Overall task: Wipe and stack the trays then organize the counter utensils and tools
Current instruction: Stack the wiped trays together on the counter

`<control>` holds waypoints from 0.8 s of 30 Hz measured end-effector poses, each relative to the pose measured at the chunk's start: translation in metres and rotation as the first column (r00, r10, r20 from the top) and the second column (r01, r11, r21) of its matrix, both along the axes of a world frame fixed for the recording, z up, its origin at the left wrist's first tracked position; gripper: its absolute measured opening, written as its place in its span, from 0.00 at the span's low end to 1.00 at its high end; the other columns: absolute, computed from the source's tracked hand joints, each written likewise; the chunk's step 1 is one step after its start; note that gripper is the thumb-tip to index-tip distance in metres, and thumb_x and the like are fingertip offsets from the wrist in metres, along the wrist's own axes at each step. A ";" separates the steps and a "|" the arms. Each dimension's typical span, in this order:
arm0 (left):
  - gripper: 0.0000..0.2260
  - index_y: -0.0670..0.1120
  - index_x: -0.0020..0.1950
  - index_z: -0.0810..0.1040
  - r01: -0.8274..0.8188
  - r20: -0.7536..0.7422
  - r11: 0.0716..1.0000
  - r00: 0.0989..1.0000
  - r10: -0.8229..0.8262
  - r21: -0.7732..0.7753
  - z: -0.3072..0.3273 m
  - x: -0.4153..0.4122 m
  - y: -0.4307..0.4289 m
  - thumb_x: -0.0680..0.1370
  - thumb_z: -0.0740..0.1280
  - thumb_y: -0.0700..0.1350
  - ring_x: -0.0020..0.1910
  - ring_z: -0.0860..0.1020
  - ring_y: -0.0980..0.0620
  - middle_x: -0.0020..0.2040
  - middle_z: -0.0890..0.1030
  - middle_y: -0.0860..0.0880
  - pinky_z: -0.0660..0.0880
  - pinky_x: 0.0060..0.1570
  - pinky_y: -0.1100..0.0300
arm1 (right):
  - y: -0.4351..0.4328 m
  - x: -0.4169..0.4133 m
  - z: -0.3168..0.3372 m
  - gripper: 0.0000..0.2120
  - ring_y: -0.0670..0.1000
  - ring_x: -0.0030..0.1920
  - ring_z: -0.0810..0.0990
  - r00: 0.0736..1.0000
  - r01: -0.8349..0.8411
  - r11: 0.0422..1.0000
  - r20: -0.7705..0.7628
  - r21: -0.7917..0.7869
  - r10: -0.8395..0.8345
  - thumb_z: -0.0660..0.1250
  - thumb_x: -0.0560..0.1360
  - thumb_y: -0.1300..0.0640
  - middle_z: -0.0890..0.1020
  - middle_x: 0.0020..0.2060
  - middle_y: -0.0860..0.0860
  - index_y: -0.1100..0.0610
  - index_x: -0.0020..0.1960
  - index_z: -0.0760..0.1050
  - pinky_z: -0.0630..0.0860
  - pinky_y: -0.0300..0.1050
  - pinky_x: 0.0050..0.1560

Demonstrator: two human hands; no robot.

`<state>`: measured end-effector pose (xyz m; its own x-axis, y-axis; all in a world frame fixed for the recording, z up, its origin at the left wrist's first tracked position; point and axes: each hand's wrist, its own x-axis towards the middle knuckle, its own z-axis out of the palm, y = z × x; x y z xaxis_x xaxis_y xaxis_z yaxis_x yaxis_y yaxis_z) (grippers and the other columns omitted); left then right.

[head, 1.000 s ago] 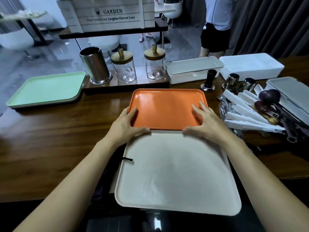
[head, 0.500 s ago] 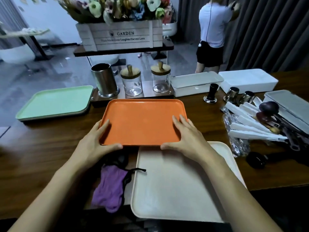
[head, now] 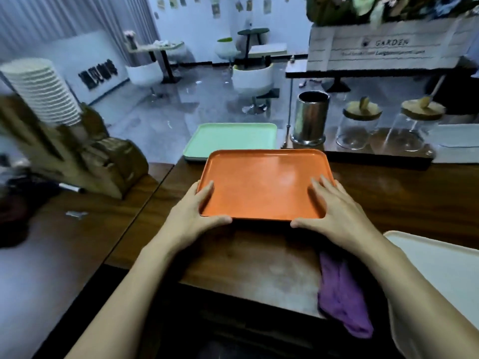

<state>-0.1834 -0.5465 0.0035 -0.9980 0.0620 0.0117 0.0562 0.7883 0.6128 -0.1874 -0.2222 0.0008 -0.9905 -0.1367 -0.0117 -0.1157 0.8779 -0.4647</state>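
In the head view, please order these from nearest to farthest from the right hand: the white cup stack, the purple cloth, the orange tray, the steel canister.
1. orange tray, held by the right hand at its near right corner.
2. purple cloth, under that forearm, at the near edge.
3. steel canister, beyond the tray.
4. white cup stack, far left.

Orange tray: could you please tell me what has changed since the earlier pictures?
The orange tray moved left, away from the cream tray toward the green tray. The left hand and right hand still hold its near corners. The other trays and purple cloth stayed put.
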 end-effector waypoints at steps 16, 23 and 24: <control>0.46 0.59 0.81 0.60 -0.114 0.005 0.988 0.993 0.114 0.099 0.014 -0.092 -0.093 0.68 0.78 0.64 0.79 0.61 0.50 0.82 0.58 0.54 0.59 0.74 0.54 | -0.099 -0.122 0.016 0.64 0.56 0.81 0.47 0.993 -0.065 0.998 -0.096 -0.014 0.064 0.72 0.60 0.25 0.48 0.82 0.53 0.51 0.83 0.43 0.51 0.56 0.78; 0.44 0.53 0.81 0.63 0.005 0.066 0.963 0.998 -0.024 0.271 0.007 -0.183 -0.108 0.69 0.81 0.50 0.70 0.63 0.66 0.76 0.64 0.60 0.59 0.71 0.66 | -0.118 -0.185 0.011 0.63 0.56 0.81 0.47 0.999 0.023 0.999 -0.045 -0.026 -0.024 0.73 0.63 0.28 0.47 0.82 0.51 0.52 0.83 0.43 0.51 0.57 0.78; 0.45 0.54 0.81 0.63 0.018 0.072 0.959 0.997 -0.040 0.284 0.005 -0.198 -0.112 0.68 0.81 0.52 0.71 0.65 0.65 0.77 0.65 0.57 0.60 0.74 0.63 | -0.121 -0.194 0.010 0.62 0.56 0.81 0.48 0.998 0.039 0.999 -0.045 -0.028 -0.040 0.73 0.63 0.28 0.48 0.82 0.51 0.52 0.83 0.43 0.51 0.57 0.78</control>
